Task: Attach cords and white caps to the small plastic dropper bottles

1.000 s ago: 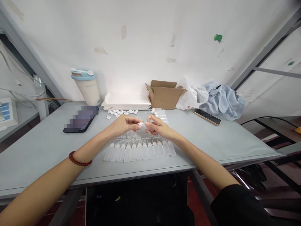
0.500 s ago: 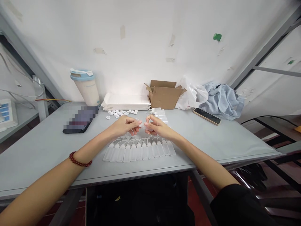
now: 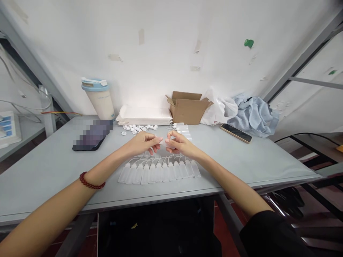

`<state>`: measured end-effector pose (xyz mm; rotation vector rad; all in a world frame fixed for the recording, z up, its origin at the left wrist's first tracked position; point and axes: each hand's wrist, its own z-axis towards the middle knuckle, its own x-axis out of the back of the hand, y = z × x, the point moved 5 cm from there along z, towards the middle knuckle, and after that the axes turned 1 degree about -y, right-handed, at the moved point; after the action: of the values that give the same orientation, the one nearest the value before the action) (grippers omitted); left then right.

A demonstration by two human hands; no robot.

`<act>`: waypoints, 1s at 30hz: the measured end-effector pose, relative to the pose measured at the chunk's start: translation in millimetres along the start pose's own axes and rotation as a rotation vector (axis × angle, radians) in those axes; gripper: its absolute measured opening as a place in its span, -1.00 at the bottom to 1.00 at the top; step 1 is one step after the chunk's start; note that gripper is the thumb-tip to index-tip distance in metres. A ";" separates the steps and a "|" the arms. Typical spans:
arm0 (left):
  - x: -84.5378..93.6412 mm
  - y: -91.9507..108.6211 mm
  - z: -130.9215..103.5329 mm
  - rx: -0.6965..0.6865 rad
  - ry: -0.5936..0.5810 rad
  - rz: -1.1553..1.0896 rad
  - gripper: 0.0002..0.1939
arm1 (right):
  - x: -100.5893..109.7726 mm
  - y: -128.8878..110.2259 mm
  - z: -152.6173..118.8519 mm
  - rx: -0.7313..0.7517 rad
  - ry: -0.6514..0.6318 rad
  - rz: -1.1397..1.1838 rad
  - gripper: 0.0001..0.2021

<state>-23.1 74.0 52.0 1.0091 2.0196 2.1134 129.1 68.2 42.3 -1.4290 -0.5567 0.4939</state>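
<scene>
My left hand (image 3: 146, 142) and my right hand (image 3: 180, 144) meet over the middle of the table, fingertips pinched together. Between them is a small translucent white piece (image 3: 163, 142), mostly covered by the fingers, so its kind cannot be made out. Just in front lies a neat row of frosted white bottle-like plastic pieces (image 3: 152, 174), each with a thin curved white strand at its far end. Behind my left hand several small white caps (image 3: 140, 127) are scattered. A few more frosted pieces (image 3: 184, 130) lie behind my right hand.
On the grey table (image 3: 241, 160) stand a tumbler (image 3: 100, 103), a stack of white trays (image 3: 144, 116) and an open cardboard box (image 3: 189, 110). A white plastic bag (image 3: 219, 109), blue cloth (image 3: 253, 114) and phone (image 3: 235, 133) lie right; a dark, pixelated object (image 3: 92, 135) lies left.
The camera view has shifted very slightly. Both hands keep pinching the small translucent piece in the same place, with only slight finger movement.
</scene>
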 end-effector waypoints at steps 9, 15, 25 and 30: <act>-1.1 6.4 -1.7 -0.115 -0.006 0.077 -0.64 | 0.9 0.2 0.1 -0.014 0.010 0.015 -0.68; -1.4 12.3 -5.1 -0.195 0.033 0.119 -0.74 | 2.2 3.2 0.5 -0.029 0.005 0.015 -0.67; 3.7 12.6 -5.6 -0.126 0.129 -0.016 -0.78 | 5.5 -3.5 0.0 0.039 0.083 -0.116 -0.67; 6.3 -1.6 1.4 0.007 0.098 -0.231 -0.72 | 12.0 -2.3 1.9 0.120 0.173 -0.233 -0.68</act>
<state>-28.0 78.4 53.1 0.6473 2.0732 2.0711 137.2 77.0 45.4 -1.2592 -0.5367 0.2129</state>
